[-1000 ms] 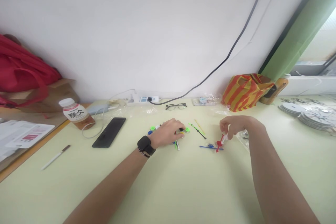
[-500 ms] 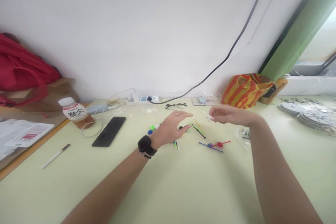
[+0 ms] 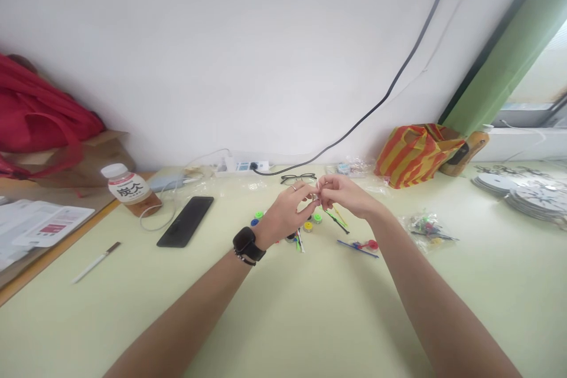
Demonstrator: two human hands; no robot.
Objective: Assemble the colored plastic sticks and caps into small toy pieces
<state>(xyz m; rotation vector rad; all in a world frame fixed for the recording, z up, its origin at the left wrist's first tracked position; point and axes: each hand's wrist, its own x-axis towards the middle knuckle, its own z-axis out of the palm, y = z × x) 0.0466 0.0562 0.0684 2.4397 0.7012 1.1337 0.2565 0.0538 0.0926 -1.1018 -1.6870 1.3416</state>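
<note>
Over the middle of the table my left hand (image 3: 286, 212) and my right hand (image 3: 343, 195) meet at the fingertips. Both are closed in a pinch on a thin white strip (image 3: 317, 184), mostly hidden by the fingers. Below them lie small round pieces, among them a yellow one (image 3: 308, 226) and a green one (image 3: 318, 218). Black and white sticks (image 3: 300, 241) lie partly under my left hand. Beneath the right hand are a black-and-green stick (image 3: 337, 222), a blue stick (image 3: 358, 248) and a red piece with a round end (image 3: 372, 244).
A clear bag of small parts (image 3: 427, 227) lies to the right, with stacked discs (image 3: 535, 198) beyond. To the left are a phone (image 3: 186, 221), a pen (image 3: 96, 262) and a drink bottle (image 3: 130, 190). Glasses (image 3: 299, 179), a power strip (image 3: 241, 168) and a striped bag (image 3: 414, 155) stand along the wall.
My right hand has moved left with the thin white strip, meeting my left hand. The left hand's fingers have closed from open onto the strip. The bag of parts is now uncovered.
</note>
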